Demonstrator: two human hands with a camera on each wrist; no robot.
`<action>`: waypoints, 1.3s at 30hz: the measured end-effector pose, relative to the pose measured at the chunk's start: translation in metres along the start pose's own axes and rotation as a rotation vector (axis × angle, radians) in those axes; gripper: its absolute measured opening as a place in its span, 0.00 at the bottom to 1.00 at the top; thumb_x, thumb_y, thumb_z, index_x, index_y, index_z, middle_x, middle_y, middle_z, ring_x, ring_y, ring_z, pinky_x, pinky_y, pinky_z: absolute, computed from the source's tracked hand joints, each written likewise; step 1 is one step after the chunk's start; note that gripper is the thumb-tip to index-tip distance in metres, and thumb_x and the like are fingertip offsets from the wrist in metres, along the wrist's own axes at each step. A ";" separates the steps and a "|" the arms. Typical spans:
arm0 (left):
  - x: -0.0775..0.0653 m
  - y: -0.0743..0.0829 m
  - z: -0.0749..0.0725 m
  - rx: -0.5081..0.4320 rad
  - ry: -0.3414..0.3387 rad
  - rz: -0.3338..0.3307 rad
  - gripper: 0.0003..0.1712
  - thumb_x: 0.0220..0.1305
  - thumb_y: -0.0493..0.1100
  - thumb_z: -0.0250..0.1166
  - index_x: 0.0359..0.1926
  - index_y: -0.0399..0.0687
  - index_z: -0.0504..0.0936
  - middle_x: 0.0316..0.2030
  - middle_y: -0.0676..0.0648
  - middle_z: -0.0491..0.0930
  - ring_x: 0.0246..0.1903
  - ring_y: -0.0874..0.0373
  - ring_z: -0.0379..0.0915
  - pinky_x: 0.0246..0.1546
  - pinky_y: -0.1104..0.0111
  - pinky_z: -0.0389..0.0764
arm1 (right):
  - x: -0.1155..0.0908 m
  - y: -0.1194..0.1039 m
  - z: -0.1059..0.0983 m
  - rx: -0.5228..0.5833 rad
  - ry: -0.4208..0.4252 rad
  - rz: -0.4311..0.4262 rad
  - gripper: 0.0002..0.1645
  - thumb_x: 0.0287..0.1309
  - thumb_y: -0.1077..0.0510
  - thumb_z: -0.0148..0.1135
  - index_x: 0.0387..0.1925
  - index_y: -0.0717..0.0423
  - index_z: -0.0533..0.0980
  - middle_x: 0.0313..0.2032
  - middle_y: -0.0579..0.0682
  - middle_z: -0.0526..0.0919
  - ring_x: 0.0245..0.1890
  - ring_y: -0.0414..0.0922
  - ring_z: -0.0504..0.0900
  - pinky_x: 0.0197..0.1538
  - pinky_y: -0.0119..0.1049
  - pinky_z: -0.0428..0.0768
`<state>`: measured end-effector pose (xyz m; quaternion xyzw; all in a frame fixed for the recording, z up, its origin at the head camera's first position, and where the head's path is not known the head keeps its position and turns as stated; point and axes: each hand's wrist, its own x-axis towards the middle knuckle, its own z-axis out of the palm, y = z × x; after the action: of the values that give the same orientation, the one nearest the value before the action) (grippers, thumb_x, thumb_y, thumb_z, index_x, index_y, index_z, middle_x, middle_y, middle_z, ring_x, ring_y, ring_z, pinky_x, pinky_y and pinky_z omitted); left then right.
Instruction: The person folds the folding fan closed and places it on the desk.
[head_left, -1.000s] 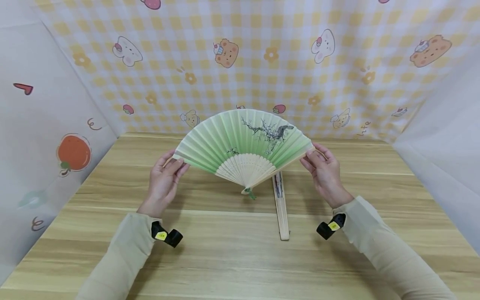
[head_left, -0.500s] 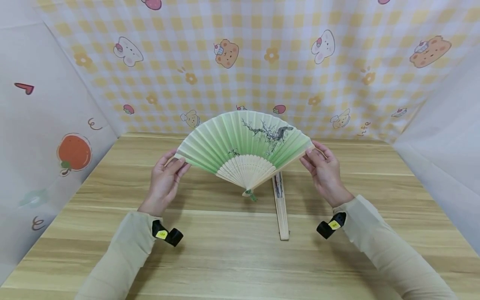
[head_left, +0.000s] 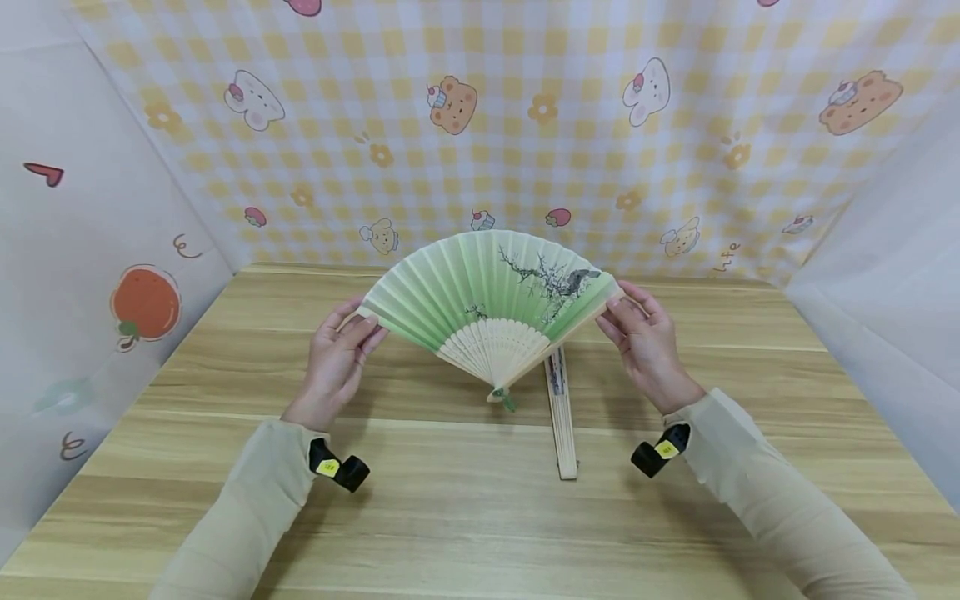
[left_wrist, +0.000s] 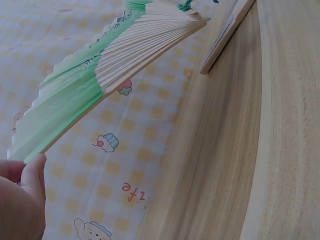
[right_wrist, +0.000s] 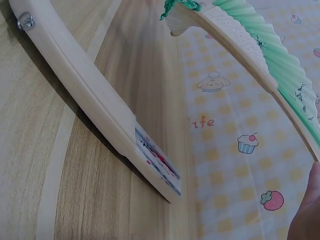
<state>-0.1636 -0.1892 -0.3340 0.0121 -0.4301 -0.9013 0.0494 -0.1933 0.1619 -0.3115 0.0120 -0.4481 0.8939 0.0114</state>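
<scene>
A green folding fan [head_left: 480,283] is spread wide above the table, its pale ribs meeting at a pivot with a green tassel [head_left: 510,401]. Dark branches are printed on its right half. My left hand [head_left: 333,358] pinches the fan's left end between thumb and fingers; the thumb shows at the lower left of the left wrist view. The outer right rib is gripped near its tip by my right hand [head_left: 648,350]. Beneath the spread fan lies a second, folded fan [head_left: 562,425], pale wood with a printed strip, its far end hidden behind the green one.
The wooden table [head_left: 465,533] ends at a yellow checked cloth backdrop [head_left: 495,158] with cartoon prints. White cloth walls [head_left: 60,275] stand on both sides. Each wrist wears a small black camera [head_left: 351,472].
The spread fan has come down slightly and its left end has shifted inward, so its spread is a little narrower. Left hand moved right; right hand moved slightly left. The folded fan stays put.
</scene>
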 end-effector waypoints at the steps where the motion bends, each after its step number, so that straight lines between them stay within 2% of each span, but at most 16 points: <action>1: 0.000 0.000 0.000 0.000 0.001 -0.002 0.17 0.58 0.26 0.53 0.47 0.42 0.70 0.39 0.45 0.75 0.38 0.58 0.76 0.45 0.71 0.74 | 0.000 0.000 0.000 -0.001 -0.001 0.001 0.21 0.53 0.71 0.55 0.50 0.60 0.65 0.32 0.52 0.77 0.31 0.43 0.81 0.40 0.31 0.78; 11: 0.000 -0.001 0.005 0.004 0.005 -0.025 0.16 0.58 0.25 0.53 0.45 0.44 0.71 0.36 0.46 0.76 0.36 0.59 0.76 0.45 0.72 0.74 | 0.000 0.000 0.004 -0.030 -0.006 -0.002 0.20 0.52 0.70 0.58 0.48 0.58 0.69 0.34 0.51 0.79 0.32 0.43 0.81 0.39 0.30 0.79; 18: 0.000 -0.003 0.007 0.054 0.015 -0.039 0.15 0.59 0.27 0.53 0.45 0.45 0.71 0.38 0.46 0.76 0.36 0.59 0.76 0.44 0.72 0.74 | 0.000 0.000 0.005 -0.034 -0.005 0.004 0.18 0.52 0.71 0.56 0.46 0.56 0.70 0.33 0.51 0.79 0.31 0.43 0.81 0.39 0.30 0.79; 27: 0.001 -0.004 0.011 0.042 0.010 -0.046 0.16 0.59 0.26 0.52 0.46 0.45 0.71 0.38 0.46 0.76 0.35 0.59 0.77 0.44 0.72 0.75 | 0.000 0.001 0.008 -0.025 -0.017 0.010 0.18 0.51 0.71 0.58 0.44 0.55 0.73 0.32 0.51 0.79 0.30 0.43 0.82 0.38 0.30 0.79; 39: 0.002 -0.005 0.013 0.079 -0.025 -0.045 0.15 0.59 0.27 0.53 0.44 0.46 0.72 0.37 0.47 0.77 0.35 0.58 0.77 0.45 0.71 0.74 | 0.001 0.001 0.011 -0.053 -0.058 0.035 0.19 0.54 0.70 0.55 0.48 0.55 0.71 0.34 0.51 0.79 0.32 0.43 0.81 0.39 0.30 0.79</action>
<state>-0.1669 -0.1765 -0.3294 0.0122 -0.4654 -0.8847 0.0233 -0.1937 0.1530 -0.3055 0.0298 -0.4718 0.8810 -0.0170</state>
